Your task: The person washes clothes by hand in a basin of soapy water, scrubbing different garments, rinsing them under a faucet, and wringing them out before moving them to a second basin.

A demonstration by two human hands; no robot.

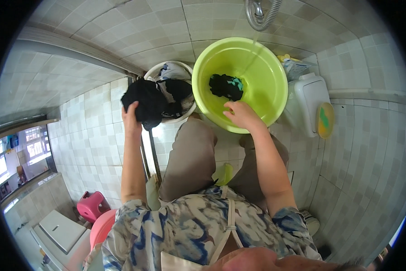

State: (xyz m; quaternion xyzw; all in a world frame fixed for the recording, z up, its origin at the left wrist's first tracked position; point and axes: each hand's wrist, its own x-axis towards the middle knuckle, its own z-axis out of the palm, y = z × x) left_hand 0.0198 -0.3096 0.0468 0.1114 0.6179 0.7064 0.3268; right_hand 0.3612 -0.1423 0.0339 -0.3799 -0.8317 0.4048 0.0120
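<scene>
My left hand [129,118] is closed on a bunched black garment [145,101], lifted beside the left side of a white round basket [190,110]. More clothes lie in that basket, among them a dark piece [178,89] and a pale one [173,71]. To the right stands a large lime-green basin [266,81]. A crumpled black cloth with turquoise patches [226,87] lies at its bottom. Over the basin's near side is my right hand [243,115], fingers bent, fingertips apart and nothing visible between them, just short of that cloth.
A metal hose [267,20] hangs above the basin, with a faint stream of water below it. Right of the basin are a white lidded bin [310,104] and a yellow-green oval item [325,120]. A pink stool [92,206] stands lower left, beyond the door track [150,156].
</scene>
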